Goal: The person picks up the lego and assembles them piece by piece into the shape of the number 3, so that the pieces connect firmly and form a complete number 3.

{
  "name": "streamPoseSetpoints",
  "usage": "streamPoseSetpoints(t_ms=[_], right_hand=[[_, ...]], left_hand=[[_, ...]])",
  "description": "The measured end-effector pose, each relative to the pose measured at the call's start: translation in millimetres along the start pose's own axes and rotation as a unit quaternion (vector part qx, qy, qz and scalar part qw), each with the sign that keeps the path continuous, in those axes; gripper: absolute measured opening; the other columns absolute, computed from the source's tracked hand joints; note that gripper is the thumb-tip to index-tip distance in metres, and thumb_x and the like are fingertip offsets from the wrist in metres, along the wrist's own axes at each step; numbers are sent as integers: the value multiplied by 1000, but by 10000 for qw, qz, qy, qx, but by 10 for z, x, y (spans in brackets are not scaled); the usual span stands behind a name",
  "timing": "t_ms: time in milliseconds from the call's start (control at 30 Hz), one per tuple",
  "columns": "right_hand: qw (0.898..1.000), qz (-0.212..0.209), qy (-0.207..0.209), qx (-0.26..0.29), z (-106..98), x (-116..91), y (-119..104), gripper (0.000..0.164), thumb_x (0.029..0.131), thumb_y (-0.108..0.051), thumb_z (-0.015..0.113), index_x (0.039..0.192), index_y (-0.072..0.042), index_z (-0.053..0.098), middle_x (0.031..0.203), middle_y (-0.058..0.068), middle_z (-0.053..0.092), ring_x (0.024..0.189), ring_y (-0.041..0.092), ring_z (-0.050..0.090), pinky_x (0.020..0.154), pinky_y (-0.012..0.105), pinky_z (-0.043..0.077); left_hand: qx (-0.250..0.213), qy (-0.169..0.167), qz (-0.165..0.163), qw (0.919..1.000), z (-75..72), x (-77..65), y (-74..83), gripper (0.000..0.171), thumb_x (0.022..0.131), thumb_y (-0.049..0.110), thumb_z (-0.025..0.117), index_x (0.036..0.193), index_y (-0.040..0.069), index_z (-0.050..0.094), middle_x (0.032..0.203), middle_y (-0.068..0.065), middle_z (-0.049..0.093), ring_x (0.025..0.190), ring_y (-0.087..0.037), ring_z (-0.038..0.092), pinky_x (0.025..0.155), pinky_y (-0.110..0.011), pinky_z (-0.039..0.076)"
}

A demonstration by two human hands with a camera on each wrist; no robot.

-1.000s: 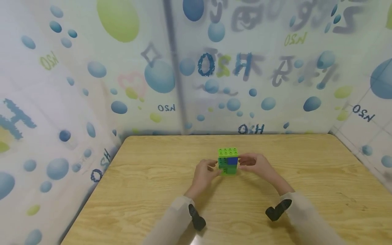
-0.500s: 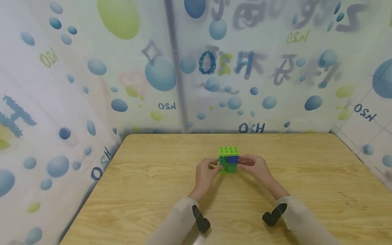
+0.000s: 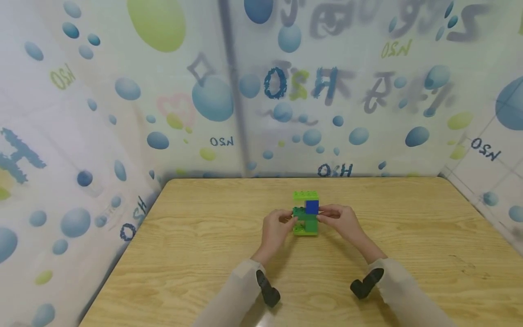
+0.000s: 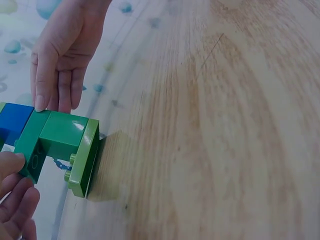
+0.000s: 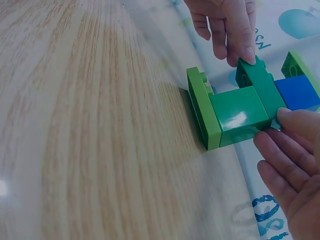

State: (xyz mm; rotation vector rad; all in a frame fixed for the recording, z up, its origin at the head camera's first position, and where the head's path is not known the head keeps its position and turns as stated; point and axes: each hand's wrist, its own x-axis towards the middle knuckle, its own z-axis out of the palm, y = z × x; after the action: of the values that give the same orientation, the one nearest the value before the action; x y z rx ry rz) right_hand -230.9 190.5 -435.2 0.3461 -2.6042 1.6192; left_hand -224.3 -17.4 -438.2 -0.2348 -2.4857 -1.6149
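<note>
A stack of toy building bricks stands between my hands. From the bottom up it has a lime plate (image 4: 85,162), a green brick (image 5: 239,114), a longer dark green brick (image 3: 304,216), a blue brick (image 3: 312,207) and another lime plate (image 3: 305,195). The green and blue bricks sit toward the right, leaving gaps on the left. My left hand (image 3: 274,231) pinches the left end of the dark green brick between thumb and fingers. At its other end, my right hand (image 3: 345,225) pinches with thumb and index finger. Whether the bottom plate touches the table is unclear.
The wooden table (image 3: 204,236) spreads around the stack. A wall covering (image 3: 261,104) printed with blue and green bubbles rises behind the table and along both sides. A black wrist camera (image 3: 267,290) is strapped at each sleeve.
My right fingers have closed in on the stack from slightly apart. The stack has tilted, showing more of its front and less of its studded top. My left hand has hardly moved.
</note>
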Motion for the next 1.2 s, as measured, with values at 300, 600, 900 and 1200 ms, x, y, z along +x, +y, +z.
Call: streamPoseSetpoints(t_ms=[300, 600, 900, 1200], right_hand=[[9999, 35, -132, 65, -19, 30, -97, 38, 85, -19, 66, 111, 7, 61, 92, 16, 67, 81, 23, 64, 72, 34, 51], [9995, 277, -48, -143, -6, 106, -42, 37, 82, -18, 69, 110, 6, 63, 89, 14, 68, 82, 23, 64, 71, 34, 51], [9983, 448, 279, -234, 42, 123, -33, 34, 81, -16, 70, 109, 3, 64, 91, 16, 68, 81, 25, 65, 71, 37, 50], [9965, 634, 419, -341, 96, 136, -12, 32, 80, -17, 71, 106, 1, 66, 89, 15, 68, 84, 26, 64, 77, 42, 48]], left_hand=[[0, -227, 79, 9997, -48, 68, 44, 16, 82, 14, 69, 93, 1, 71, 90, -8, 67, 78, -21, 63, 61, -23, 49], [29, -247, 105, 9996, -33, 113, 28, 20, 82, 15, 70, 96, 1, 71, 89, -7, 69, 78, -12, 64, 66, -23, 49], [-187, -332, 93, 9992, -21, 147, -7, 19, 81, 6, 69, 99, 1, 68, 91, -9, 68, 79, -16, 65, 66, -24, 50], [-238, -553, 38, 9982, -31, 172, -83, 18, 82, 4, 67, 100, 1, 67, 87, -11, 68, 76, -18, 66, 63, -25, 50]])
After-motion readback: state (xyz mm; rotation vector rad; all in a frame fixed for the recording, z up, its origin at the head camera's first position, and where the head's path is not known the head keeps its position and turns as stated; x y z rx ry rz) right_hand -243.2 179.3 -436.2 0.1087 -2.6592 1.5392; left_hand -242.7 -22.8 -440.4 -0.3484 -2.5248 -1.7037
